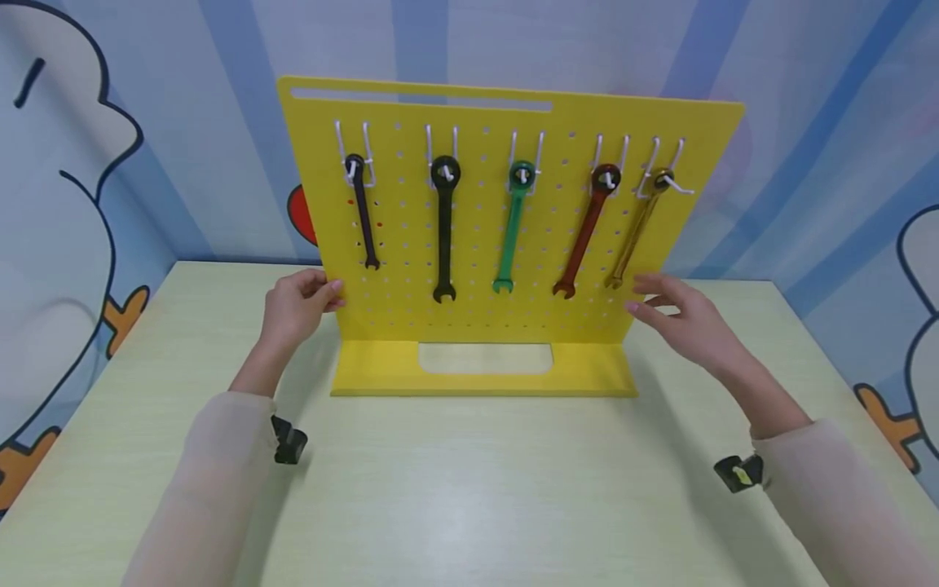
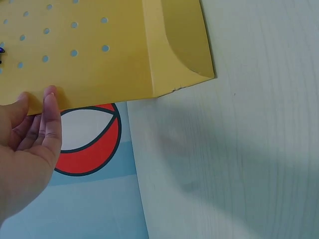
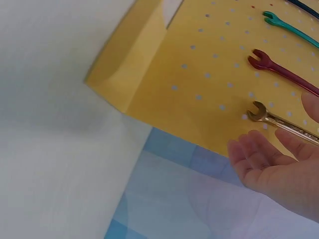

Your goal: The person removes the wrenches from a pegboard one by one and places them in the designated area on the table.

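Yellow, in the head view, is the pegboard [image 1: 480,244], standing on its flanged base on the pale surface [image 1: 455,489], with five wrenches hung in a row from white hooks [image 1: 540,151]: a small dark wrench [image 1: 363,216] at the left, then a black wrench [image 1: 444,232], a green wrench [image 1: 512,232], a red wrench [image 1: 583,236] and, slanting near the right edge, a gold wrench [image 1: 637,228]; the left hand [image 1: 293,306] holds the board's left edge low down, fingers bent, while the right hand [image 1: 685,322] is at the opposite edge with thumb and fingers parted. From the left wrist, thumb and fingers lie about the yellow edge, with the base flange beyond them and a red and white print [image 2: 92,162] on the backdrop behind. From the right wrist, that hand is loosely open and has hold of nothing, its fingertips by the board's edge, just beside the open end of the gold wrench, though whether they touch the board I cannot tell; the red and green wrenches lie farther along
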`<state>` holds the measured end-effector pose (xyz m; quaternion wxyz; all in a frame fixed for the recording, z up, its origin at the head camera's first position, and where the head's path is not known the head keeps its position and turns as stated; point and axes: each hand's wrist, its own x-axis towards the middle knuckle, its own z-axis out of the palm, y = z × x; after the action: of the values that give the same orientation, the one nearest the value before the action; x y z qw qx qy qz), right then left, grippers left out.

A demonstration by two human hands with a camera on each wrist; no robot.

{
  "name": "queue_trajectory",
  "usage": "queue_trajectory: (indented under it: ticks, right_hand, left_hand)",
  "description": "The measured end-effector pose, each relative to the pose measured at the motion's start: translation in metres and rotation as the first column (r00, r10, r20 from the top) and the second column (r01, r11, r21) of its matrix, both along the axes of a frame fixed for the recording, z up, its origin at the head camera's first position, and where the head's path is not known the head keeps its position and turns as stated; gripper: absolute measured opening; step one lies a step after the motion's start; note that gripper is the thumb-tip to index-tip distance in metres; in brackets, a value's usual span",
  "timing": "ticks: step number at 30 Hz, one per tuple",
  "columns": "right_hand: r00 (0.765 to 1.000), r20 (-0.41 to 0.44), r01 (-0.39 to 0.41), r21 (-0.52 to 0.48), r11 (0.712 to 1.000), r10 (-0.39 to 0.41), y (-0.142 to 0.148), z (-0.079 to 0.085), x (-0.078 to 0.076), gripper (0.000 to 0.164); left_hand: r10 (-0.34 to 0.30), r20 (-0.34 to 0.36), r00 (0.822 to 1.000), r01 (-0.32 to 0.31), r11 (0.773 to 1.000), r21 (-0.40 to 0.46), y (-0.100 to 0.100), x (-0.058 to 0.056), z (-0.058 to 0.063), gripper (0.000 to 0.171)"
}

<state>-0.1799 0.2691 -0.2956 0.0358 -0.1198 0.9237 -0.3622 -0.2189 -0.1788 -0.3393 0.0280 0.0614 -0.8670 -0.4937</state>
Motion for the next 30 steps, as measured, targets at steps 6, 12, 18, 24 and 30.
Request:
queue_trajectory:
  ticks: [6, 12, 18, 24, 30]
  right_hand:
    - [0.998, 0.006, 0.060, -0.069, 0.996, -0.059, -0.003, 0.017, -0.007, 0.058]
    - [0.995, 0.008, 0.099, -0.130, 0.987, -0.099, -0.009, 0.026, -0.014, 0.058]
    - [0.992, 0.014, 0.125, -0.193, 0.973, -0.125, -0.012, 0.029, -0.017, 0.055]
    - [0.991, 0.035, 0.133, -0.231, 0.964, -0.129, -0.015, 0.030, -0.021, 0.055]
    - [0.991, 0.045, 0.130, -0.251, 0.959, -0.123, -0.018, 0.029, -0.023, 0.054]
  left_hand:
    - [-0.002, 0.005, 1.000, 0.002, 1.000, 0.000, 0.000, 0.002, 0.002, 0.035]
    - [-0.001, -0.015, 1.000, 0.001, 1.000, 0.010, -0.001, 0.000, -0.002, 0.037]
    - [0.039, -0.012, 0.999, -0.039, 0.998, 0.052, -0.012, -0.023, -0.033, 0.040]
    - [0.031, -0.022, 0.999, -0.029, 0.998, 0.056, -0.015, -0.028, -0.039, 0.044]
    - [0.018, -0.018, 1.000, -0.017, 0.999, 0.035, -0.008, -0.016, -0.024, 0.040]
